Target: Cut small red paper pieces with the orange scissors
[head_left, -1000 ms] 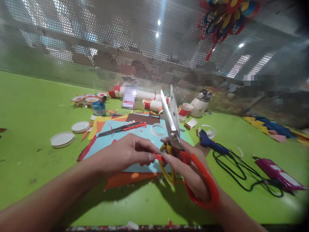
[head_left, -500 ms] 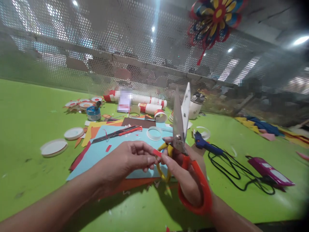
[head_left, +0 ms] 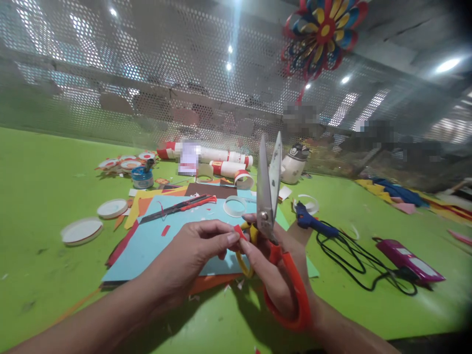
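Observation:
My left hand [head_left: 201,246] is closed in a pinch, with a small red paper strip [head_left: 239,231] at its fingertips. The right thumb and fingertips meet the same strip from the other side. A pair of scissors [head_left: 273,211] with an orange-red handle hangs on my right hand [head_left: 271,265], the handle loop around the base of the thumb. Its blades point up and stand slightly apart. A yellow curved loop [head_left: 244,265] shows by the right fingers; what it belongs to is partly hidden. Below the hands lies light blue paper [head_left: 147,255] with another red scrap [head_left: 165,230] on it.
Black-and-red tools [head_left: 177,209] lie on the blue paper near a white ring [head_left: 235,206]. Two round white lids [head_left: 81,231] and a blue jar [head_left: 142,178] are left. A blue glue gun [head_left: 317,223], its cable and a purple case [head_left: 409,260] lie right. Red-and-white tubes [head_left: 228,168] stand behind.
The red strip has tilted upward between the fingertips. My right hand and the scissors have shifted slightly left, and the view has moved a little.

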`<state>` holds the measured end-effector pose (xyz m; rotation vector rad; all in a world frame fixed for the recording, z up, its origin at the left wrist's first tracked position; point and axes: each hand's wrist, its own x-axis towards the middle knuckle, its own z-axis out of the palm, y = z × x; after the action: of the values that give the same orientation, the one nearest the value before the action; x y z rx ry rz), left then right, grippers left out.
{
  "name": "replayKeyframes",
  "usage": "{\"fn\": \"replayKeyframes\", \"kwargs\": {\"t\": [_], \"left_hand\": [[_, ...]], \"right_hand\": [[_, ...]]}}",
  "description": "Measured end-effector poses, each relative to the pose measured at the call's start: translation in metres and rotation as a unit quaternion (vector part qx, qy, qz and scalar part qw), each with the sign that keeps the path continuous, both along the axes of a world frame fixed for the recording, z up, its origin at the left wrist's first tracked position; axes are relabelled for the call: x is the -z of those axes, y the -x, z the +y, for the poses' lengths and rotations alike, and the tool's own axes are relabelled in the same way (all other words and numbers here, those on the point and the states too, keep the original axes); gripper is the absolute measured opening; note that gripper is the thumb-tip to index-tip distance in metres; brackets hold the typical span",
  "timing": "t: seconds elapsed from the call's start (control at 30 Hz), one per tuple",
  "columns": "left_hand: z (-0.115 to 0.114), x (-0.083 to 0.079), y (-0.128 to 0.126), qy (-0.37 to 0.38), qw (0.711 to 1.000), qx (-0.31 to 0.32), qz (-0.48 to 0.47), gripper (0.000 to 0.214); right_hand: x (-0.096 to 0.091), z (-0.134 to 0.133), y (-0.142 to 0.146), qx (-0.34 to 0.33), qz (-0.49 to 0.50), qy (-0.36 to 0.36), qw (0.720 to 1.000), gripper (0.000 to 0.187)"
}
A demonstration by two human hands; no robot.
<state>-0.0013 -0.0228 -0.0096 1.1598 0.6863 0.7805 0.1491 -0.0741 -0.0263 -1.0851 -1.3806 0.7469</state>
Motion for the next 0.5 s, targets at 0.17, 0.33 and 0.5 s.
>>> {"fn": "replayKeyframes", "kwargs": {"t": [0.17,0.33,0.5], "left_hand": [[0.011,-0.004,0.008,-0.007,0.998,-0.054,-0.032,0.012],[0.031,-0.020,0.033,-0.009,0.982,-0.158,-0.102,0.007],[0.044,-0.029,0.049,0.011,0.956,-0.248,-0.153,0.006]], "right_hand": [[-0.014,-0.002,-0.003,-0.027,-0.052,0.050,0.997,0.029],[-0.022,-0.002,-0.011,-0.047,-0.222,0.102,0.968,0.030],[0.000,0.000,-0.018,-0.047,-0.301,0.066,0.950,0.038]]}}
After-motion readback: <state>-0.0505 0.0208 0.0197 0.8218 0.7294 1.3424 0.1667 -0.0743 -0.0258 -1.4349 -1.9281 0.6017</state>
